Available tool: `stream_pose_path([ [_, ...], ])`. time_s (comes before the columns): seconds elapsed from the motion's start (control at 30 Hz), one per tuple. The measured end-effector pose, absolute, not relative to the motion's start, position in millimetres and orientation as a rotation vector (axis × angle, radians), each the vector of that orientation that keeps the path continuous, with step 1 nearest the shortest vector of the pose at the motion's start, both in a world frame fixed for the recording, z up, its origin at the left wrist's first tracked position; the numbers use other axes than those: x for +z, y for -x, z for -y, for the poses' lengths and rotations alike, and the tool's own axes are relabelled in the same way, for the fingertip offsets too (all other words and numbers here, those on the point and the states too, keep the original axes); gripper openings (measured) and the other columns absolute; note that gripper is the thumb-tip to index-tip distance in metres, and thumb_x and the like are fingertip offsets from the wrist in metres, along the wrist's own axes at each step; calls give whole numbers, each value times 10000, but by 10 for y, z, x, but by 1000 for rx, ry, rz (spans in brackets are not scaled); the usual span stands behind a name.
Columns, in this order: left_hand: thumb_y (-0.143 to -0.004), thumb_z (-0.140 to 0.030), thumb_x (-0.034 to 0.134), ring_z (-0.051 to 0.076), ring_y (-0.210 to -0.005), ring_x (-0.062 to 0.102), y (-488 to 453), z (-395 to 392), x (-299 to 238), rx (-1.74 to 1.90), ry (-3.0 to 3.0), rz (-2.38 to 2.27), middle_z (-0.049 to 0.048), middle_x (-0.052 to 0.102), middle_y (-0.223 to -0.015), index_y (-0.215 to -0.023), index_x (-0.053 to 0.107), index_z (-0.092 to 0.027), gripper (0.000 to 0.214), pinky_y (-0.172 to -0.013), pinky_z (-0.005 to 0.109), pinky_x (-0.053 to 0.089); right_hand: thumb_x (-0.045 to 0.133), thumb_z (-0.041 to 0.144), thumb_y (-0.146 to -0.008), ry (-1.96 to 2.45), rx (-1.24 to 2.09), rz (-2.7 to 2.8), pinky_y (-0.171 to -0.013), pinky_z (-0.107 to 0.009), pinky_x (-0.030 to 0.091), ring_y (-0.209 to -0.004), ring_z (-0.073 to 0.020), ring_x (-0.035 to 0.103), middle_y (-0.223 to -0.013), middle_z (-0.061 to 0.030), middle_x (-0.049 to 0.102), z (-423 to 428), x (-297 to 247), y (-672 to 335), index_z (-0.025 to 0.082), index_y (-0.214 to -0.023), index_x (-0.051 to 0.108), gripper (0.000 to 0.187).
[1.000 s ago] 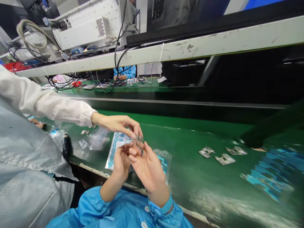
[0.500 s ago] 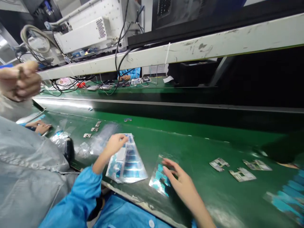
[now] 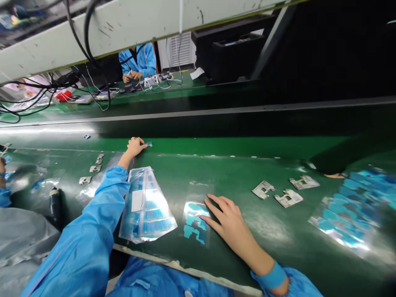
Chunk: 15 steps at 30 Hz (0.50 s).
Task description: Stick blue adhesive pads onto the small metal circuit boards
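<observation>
My left hand [image 3: 135,146] reaches far across the green belt [image 3: 235,173], fingers pinched on a small bluish part [image 3: 148,144] near the belt's far edge. My right hand [image 3: 227,216] lies flat with its fingers spread, the fingertips resting on a clear sheet with blue stickers [image 3: 194,222]. A larger clear bag of blue sticker sheets [image 3: 145,205] lies between my two arms, beside my blue left sleeve.
Three small metal parts [image 3: 91,168] lie in a row at the left, and three grey flat parts [image 3: 286,190] at the right. Another blue sticker sheet [image 3: 349,210] sits far right. A dark tool [image 3: 55,203] lies at the left. Someone in blue [image 3: 137,62] works across the line.
My left hand has left the sticker bag and stretched forward to the small part at the belt's far edge. My right hand stays on the small sticker sheet. The other person's raised hand is gone.
</observation>
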<state>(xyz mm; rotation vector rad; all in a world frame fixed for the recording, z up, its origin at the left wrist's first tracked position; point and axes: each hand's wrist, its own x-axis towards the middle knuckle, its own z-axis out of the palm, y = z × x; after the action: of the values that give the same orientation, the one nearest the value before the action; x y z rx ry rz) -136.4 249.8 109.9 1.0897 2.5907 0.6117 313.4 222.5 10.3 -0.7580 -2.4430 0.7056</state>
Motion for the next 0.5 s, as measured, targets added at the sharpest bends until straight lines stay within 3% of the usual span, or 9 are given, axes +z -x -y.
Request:
stream_pose_path([
  [0.17,-955,-199,595,166,-849,644,1019,-2509,1214,925,-1119,-2322,44,662,-997,-1201,541,-153,256,-755,317,531,588,436,-981,638,749,2438,-940,-533,483,-1102,-331,608,-1145,-115,737,-2367,177,-3067,248,-1243,711,345],
  [0.23,-970,-222,555,128,-688,621,632,-2427,1243,1025,-1131,-2159,11,663,-893,-1257,489,-180,297,-618,249,486,595,424,-977,594,809,2390,-924,-521,504,-1030,-312,649,-1076,-112,746,-2452,176,-2980,239,-1273,687,361],
  [0.3,-929,-295,624,110,-550,576,166,-2313,1198,1042,-1151,-1962,-22,649,-747,-1191,540,-189,295,-527,218,437,596,440,-968,576,898,2329,-873,-496,547,-949,-297,690,-1030,-111,749,-2532,164,-2863,238,-1234,689,347],
  [0.4,-879,-373,683,134,-591,633,-414,-2182,964,978,-1176,-1656,17,686,-719,-987,655,-163,238,-561,239,488,593,476,-950,560,1042,2279,-764,-420,612,-837,-271,739,-970,-87,757,-2610,148,-2706,255,-1079,688,273],
  [0.5,-825,-413,752,149,-671,655,-637,-2135,665,954,-1162,-1489,41,708,-789,-1012,694,-151,327,-657,274,514,595,466,-939,504,1071,2256,-713,-341,638,-783,-247,767,-917,-52,767,-2646,116,-2683,269,-1001,665,218],
])
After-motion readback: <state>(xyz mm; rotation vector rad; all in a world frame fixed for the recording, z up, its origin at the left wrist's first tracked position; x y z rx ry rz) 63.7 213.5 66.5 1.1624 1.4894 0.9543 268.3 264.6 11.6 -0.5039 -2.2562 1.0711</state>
